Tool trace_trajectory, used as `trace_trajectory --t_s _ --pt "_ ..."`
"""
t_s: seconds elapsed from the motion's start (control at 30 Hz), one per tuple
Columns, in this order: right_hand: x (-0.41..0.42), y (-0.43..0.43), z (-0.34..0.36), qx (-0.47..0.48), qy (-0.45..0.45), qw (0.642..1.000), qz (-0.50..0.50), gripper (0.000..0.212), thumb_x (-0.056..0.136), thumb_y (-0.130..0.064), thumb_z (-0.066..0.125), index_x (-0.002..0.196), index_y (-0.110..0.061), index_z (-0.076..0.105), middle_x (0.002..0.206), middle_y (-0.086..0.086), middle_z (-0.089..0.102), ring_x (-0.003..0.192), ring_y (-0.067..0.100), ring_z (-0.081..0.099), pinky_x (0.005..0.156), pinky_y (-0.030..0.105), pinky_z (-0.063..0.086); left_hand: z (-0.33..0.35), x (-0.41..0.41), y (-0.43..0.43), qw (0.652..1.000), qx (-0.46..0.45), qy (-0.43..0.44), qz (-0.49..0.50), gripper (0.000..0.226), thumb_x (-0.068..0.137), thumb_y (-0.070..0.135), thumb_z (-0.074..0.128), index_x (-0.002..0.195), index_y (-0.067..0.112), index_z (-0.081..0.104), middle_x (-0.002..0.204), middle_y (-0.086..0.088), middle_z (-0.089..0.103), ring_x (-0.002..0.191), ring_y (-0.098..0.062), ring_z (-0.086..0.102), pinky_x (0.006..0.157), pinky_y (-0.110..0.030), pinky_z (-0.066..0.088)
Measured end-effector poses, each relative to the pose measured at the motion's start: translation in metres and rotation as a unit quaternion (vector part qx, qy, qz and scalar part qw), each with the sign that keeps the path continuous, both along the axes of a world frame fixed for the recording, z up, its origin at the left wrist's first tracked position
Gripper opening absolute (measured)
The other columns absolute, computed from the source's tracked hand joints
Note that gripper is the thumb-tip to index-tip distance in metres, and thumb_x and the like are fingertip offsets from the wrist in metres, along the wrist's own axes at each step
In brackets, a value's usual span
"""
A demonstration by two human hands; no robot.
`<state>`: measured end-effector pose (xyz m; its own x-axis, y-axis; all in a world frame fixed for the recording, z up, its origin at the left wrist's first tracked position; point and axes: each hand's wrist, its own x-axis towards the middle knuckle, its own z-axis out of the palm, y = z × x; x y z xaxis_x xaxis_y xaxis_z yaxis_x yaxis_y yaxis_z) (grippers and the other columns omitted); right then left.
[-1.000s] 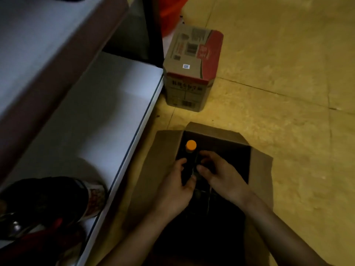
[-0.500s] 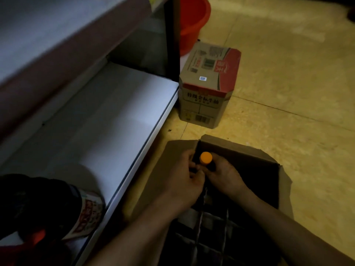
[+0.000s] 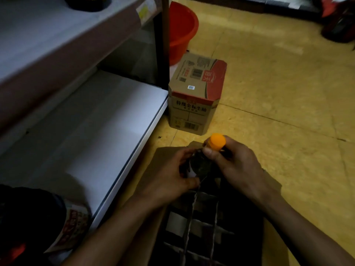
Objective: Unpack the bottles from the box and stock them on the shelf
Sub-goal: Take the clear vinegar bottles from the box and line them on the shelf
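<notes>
A dark bottle with an orange cap (image 3: pixel 217 141) is lifted partway above the open cardboard box (image 3: pixel 163 156) on the floor. My right hand (image 3: pixel 236 167) grips its neck just below the cap. My left hand (image 3: pixel 172 179) holds the bottle's body from the left side. Cardboard dividers (image 3: pixel 194 223) split the box into cells, and what lies in them is too dark to make out. The white lower shelf (image 3: pixel 107 135) runs along the left. A dark bottle with a red and white label (image 3: pixel 73 225) stands at the shelf's near end.
A closed printed carton (image 3: pixel 196 95) sits on the floor by the shelf's far corner, next to the black shelf post (image 3: pixel 163 45). A red bucket (image 3: pixel 182 29) stands behind it. The upper shelf (image 3: pixel 57 35) overhangs on the left. Yellowish floor tiles spread to the right.
Both hands have raised the orange-capped bottle up out of the box. My view has tilted up, so the red bucket and upper shelf now show.
</notes>
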<state>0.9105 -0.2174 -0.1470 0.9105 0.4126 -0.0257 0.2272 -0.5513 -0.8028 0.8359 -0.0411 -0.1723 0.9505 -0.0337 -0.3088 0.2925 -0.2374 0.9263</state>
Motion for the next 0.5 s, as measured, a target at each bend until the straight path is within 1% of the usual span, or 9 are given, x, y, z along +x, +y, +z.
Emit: trace_trajectory --t_s 0.03,0.07,0.13,0.2,0.27,0.3,0.37,0.43,0.5 --pt "-0.001 -0.001 0.008 0.019 -0.013 1.000 -0.016 0.018 0.092 -0.047 0.064 0.102 -0.032 0.069 0.095 -0.015 0.074 0.092 -0.004 0.068 0.077 0.021 0.053 -0.002 0.002 -0.001 1.000 0.006 -0.007 -0.010 0.081 0.085 0.008 0.079 0.150 0.037 0.039 0.146 0.015 0.052 0.135 -0.005 0.050 0.101 -0.023 0.053" --pt "-0.002 -0.002 0.017 0.049 -0.021 0.998 -0.033 0.020 0.091 -0.046 0.065 0.101 -0.029 0.071 0.095 -0.013 0.075 0.094 -0.001 0.069 0.080 0.025 0.055 -0.003 0.004 -0.002 0.999 0.019 -0.017 -0.020 0.086 0.082 0.012 0.082 0.151 0.037 0.038 0.146 0.015 0.053 0.133 -0.003 0.052 0.101 -0.021 0.053" --pt "-0.006 -0.004 0.034 0.120 -0.035 0.991 -0.052 0.026 0.090 -0.046 0.063 0.099 -0.023 0.072 0.096 -0.008 0.076 0.097 0.004 0.071 0.083 0.028 0.057 -0.003 0.007 -0.007 0.998 0.046 -0.039 -0.035 0.090 0.078 0.020 0.087 0.152 0.033 0.038 0.144 0.014 0.056 0.126 0.005 0.055 0.094 -0.008 0.050" --pt "-0.010 -0.005 0.049 0.189 -0.054 0.979 -0.050 0.024 0.090 -0.039 0.061 0.099 -0.020 0.072 0.096 -0.006 0.077 0.098 0.006 0.073 0.082 0.022 0.057 -0.002 0.007 -0.011 0.996 0.047 -0.062 -0.043 0.087 0.078 0.021 0.088 0.151 0.028 0.041 0.137 0.015 0.058 0.116 0.018 0.054 0.083 0.001 0.046" --pt "-0.013 -0.005 0.059 0.246 -0.060 0.966 -0.047 0.018 0.091 -0.034 0.060 0.098 -0.021 0.071 0.096 -0.005 0.078 0.095 0.006 0.074 0.077 0.016 0.056 0.001 0.003 -0.016 0.998 0.008 -0.049 -0.044 0.081 0.080 0.017 0.086 0.145 0.032 0.042 0.127 0.022 0.057 0.106 0.027 0.053 0.078 0.003 0.045" --pt "-0.014 -0.005 0.062 0.268 -0.059 0.960 -0.051 0.018 0.091 -0.034 0.059 0.097 -0.022 0.071 0.095 -0.004 0.078 0.093 0.007 0.075 0.075 0.016 0.056 0.002 0.001 -0.019 0.998 -0.021 -0.034 -0.044 0.078 0.080 0.014 0.085 0.140 0.038 0.041 0.123 0.024 0.057 0.103 0.027 0.055 0.078 0.001 0.047" --pt "-0.014 -0.005 0.064 0.288 -0.055 0.954 -0.064 0.020 0.092 -0.038 0.058 0.096 -0.023 0.071 0.094 -0.002 0.079 0.092 0.011 0.075 0.074 0.021 0.058 -0.001 -0.003 -0.026 0.998 -0.056 -0.025 -0.030 0.074 0.079 0.011 0.085 0.132 0.041 0.045 0.121 0.020 0.062 0.105 0.015 0.062 0.080 -0.010 0.054" --pt "-0.011 -0.004 0.065 0.285 -0.038 0.955 -0.072 0.025 0.091 -0.041 0.056 0.098 -0.022 0.071 0.094 -0.003 0.079 0.092 0.010 0.075 0.076 0.023 0.059 -0.004 -0.007 -0.030 0.997 -0.077 -0.027 0.001 0.072 0.077 0.008 0.087 0.132 0.037 0.050 0.123 0.012 0.067 0.109 0.000 0.067 0.083 -0.023 0.061" --pt "-0.009 -0.003 0.064 0.271 -0.012 0.961 -0.062 0.026 0.089 -0.044 0.056 0.101 -0.026 0.070 0.098 -0.006 0.079 0.096 0.007 0.074 0.079 0.022 0.059 -0.008 -0.011 -0.032 0.995 -0.094 -0.023 0.025 0.071 0.076 0.006 0.087 0.132 0.033 0.052 0.122 0.008 0.069 0.108 -0.006 0.069 0.084 -0.029 0.062"
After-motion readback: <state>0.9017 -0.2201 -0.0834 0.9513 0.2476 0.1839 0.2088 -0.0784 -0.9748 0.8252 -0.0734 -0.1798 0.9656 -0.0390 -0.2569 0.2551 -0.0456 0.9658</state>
